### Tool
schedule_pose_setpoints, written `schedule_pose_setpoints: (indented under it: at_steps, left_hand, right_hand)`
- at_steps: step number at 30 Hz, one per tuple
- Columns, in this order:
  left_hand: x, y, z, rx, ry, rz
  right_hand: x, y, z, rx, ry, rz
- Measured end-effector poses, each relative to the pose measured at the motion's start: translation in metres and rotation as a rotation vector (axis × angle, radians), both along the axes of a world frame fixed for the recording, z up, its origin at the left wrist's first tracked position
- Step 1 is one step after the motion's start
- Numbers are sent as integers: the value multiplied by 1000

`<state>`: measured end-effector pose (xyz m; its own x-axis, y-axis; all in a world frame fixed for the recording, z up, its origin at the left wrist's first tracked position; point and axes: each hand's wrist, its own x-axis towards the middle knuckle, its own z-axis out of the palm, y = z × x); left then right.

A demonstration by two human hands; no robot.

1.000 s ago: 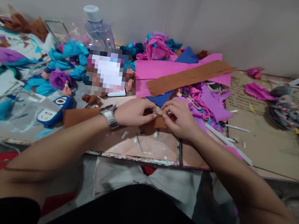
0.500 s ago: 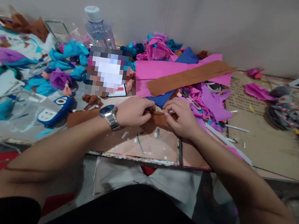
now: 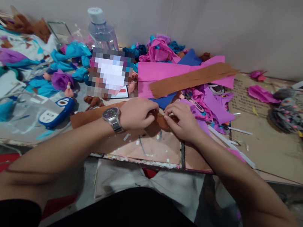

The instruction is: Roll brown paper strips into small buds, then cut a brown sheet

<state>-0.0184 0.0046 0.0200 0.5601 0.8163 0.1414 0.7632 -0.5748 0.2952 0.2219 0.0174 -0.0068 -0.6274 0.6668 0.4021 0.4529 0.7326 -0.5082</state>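
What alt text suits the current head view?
Left hand and right hand pinch a brown strip over a cluttered table. Beyond them, a second strip lies across pink sheets; a clear bottle stands left, cardboard lies right.

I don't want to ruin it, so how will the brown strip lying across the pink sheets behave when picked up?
The brown strip will probably be light and floppy, since it looks thin, like paper. It may crease easily; crease-like lines show near its right end. It seems unlikely to roll, as it lies flat across the pink sheets.
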Motion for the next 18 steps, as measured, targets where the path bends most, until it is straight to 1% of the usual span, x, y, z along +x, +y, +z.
schedule_pose_setpoints:
  at_steps: [5,11,14,18]
  left_hand:
    - [5,-4,4,-21,-102,-84]
    - [4,-3,4,-93,-166,-88]
    - [4,-2,4,-127,-201,-107]
    - [4,-2,5,-201,-262,-131]
  right_hand:
    - [-3,-5,3,-29,-33,25]
    - [-1,-7,8,-53,-137,-45]
    - [-1,-8,9,-52,-135,-40]
    - [-2,-8,6,-4,-118,-18]
